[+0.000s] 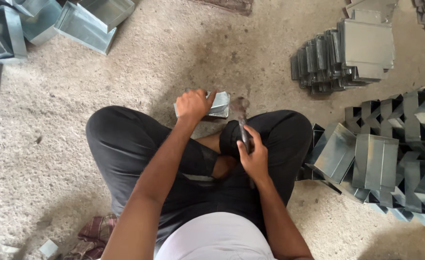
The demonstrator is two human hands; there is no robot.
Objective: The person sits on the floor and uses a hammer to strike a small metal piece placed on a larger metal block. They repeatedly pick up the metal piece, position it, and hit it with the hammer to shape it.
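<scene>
I sit cross-legged on a rough concrete floor. My left hand [193, 104] grips a small folded sheet-metal piece [220, 103] resting on the floor just past my knees. My right hand [254, 156] is closed around the dark handle of a hammer [242, 115]. The hammer's head is blurred and hangs right beside the metal piece's right end.
A pile of folded sheet-metal pieces [376, 161] lies close at my right. Another stack [347, 55] sits farther back right. Larger metal boxes [85, 21] stand at the top left. A crumpled cloth [93, 236] lies by my left hip.
</scene>
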